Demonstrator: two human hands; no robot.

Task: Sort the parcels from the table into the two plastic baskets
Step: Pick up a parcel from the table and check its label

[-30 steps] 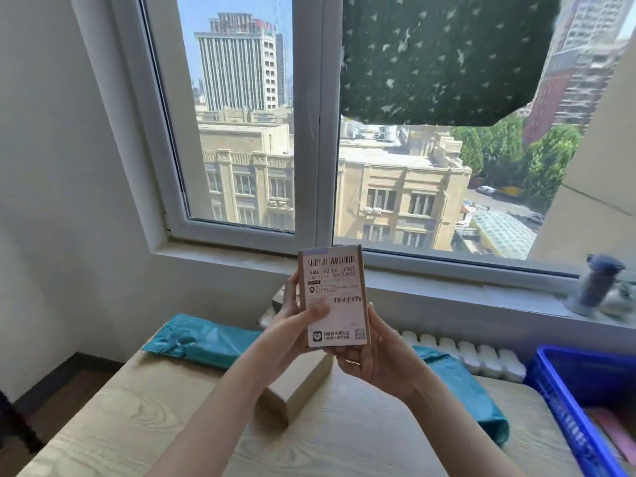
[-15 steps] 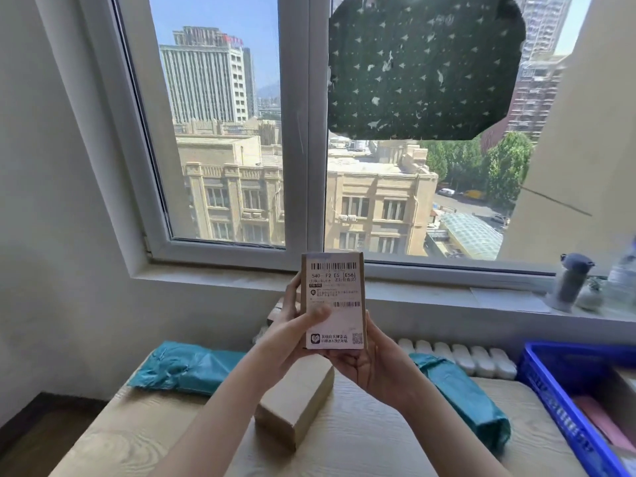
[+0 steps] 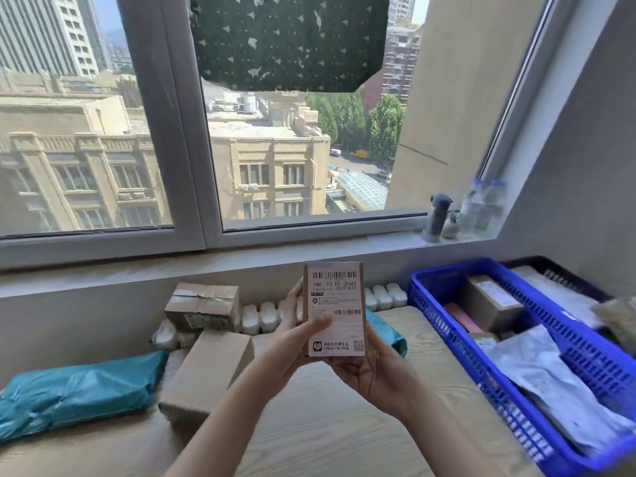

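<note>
Window-side tabletop (image 3: 309,438): we see left hand (image 3: 292,342) and right hand (image 3: 371,370) gripping an upright labelled parcel (image 3: 335,309); blue basket (image 3: 537,421) lies at three o'clock, nearer the right hand.

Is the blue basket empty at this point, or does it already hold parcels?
Not empty. The blue basket already holds a brown cardboard box, a pink packet and a grey mailer bag.

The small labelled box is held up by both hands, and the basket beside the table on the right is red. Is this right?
Not quite. The head view shows both hands, left hand and right hand, holding the small labelled box, but the basket on the right is blue, not red.
</note>
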